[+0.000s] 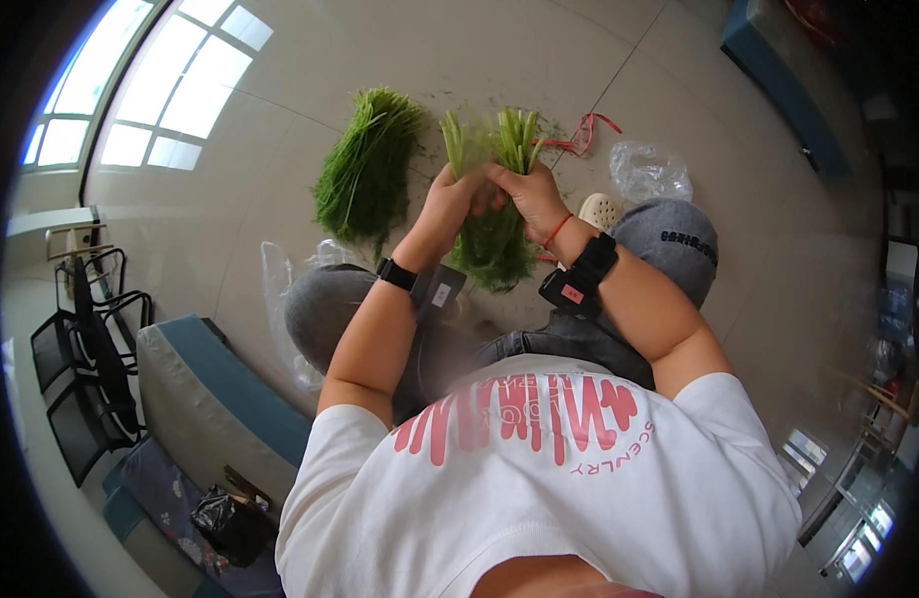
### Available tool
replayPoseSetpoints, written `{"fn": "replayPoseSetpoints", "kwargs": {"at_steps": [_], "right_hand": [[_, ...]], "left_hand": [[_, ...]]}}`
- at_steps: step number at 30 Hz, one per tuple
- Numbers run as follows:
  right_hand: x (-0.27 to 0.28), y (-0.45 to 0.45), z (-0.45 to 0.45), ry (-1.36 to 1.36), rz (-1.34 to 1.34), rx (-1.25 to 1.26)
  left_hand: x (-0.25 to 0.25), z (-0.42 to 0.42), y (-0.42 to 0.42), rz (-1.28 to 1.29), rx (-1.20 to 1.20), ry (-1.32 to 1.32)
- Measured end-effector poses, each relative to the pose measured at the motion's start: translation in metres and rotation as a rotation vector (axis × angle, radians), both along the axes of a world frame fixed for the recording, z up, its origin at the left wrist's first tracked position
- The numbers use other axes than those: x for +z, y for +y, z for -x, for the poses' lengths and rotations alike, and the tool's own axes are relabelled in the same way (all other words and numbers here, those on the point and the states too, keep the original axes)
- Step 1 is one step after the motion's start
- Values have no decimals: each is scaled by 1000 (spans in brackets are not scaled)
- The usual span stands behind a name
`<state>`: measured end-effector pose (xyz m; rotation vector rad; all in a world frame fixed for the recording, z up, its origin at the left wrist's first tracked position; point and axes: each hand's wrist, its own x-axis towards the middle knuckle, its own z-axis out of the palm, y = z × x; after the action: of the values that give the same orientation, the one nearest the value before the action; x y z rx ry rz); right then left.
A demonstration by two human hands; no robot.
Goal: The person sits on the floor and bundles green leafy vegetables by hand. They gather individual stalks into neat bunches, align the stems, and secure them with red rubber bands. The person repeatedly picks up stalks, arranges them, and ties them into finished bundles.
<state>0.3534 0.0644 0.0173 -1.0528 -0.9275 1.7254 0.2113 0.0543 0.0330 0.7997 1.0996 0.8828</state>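
Observation:
My left hand [448,205] grips some pale green stems of a feathery green herb, which looks like dill or fennel. Close beside it, my right hand [532,196] is closed round a thicker bunch of herb stems [517,138]. The stems point away from me, and the feathery leaves [495,254] hang below the hands, between my knees. On the tiled floor to the left lies a large pile of the same herb [369,168]. A red ribbon [594,123] lies on the floor just right of the held stems.
Crumpled clear plastic bags lie by my right knee [650,172] and left knee [280,291]. Small green scraps are scattered over the floor. A blue and beige padded bench [228,381] stands at the left, near black chairs [78,389]. Another blue-sided piece [788,97] stands at upper right.

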Motion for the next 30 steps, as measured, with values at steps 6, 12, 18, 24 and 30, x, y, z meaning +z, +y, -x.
{"fn": "replayPoseSetpoints", "kwargs": {"at_steps": [6, 12, 18, 24, 30], "right_hand": [[4, -4, -1, 88, 19, 56], [-5, 2, -8, 175, 47, 163], [-11, 11, -18, 260, 177, 130], [-22, 8, -5, 284, 300, 31], [-16, 4, -8, 321, 270, 117]], "left_hand": [[-3, 10, -2, 32, -85, -165], [-6, 23, 0, 82, -31, -162], [-16, 30, 4, 25, -11, -86], [-11, 4, -6, -110, -143, 85], [-9, -1, -2, 8, -73, 122]]}}
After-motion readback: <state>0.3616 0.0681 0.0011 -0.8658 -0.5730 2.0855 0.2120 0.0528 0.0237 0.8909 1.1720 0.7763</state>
